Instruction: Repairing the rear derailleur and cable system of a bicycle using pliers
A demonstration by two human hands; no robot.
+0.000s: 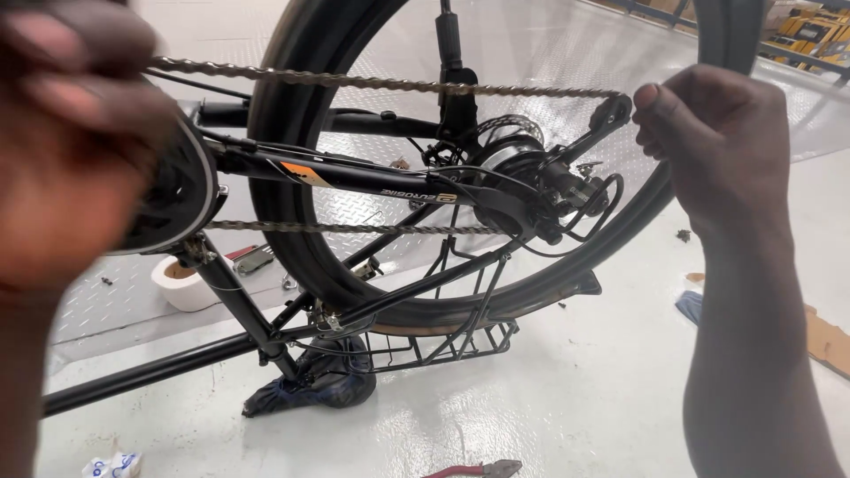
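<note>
Bicycle chain (381, 83): grey-brown metal links, dull, dry-looking, upper run drawn straight. Long axis of upper run near level, sloping slightly down from the left fingertips toward the right fingertips. Lower run (354, 227) parallel beneath, reaching from the chainring guard (177, 199) to the rear hub (509, 159).

Left hand (66, 133): close to the lens and blurred, fingers curled together over the near end of the upper run where it meets the chainring guard. Actual grip on the links not discernible through the blur.

Right hand (722, 142): fingers folded in toward the palm, thumb tip pressed forward at the far end of the upper run, just beside the black derailleur arm (611, 113). Contact with chain or derailleur arm not discernible; nothing visibly enclosed.

Between the two hands: rear wheel (292, 168) with black tyre, bicycle upside down, black frame tube (354, 177) with orange marking running below the chain. Cables looped at the hub, just below the right thumb.

Below the hands: black rear rack (443, 341) resting on the pale floor (575, 398), dark cloth (314, 385) bundled under the frame. Roll of white tape (181, 281) below the left fingers, on a tread-plate sheet. Red-handled pliers (478, 469) on the floor at the lower edge. Cardboard piece (828, 341) beyond the right forearm.
</note>
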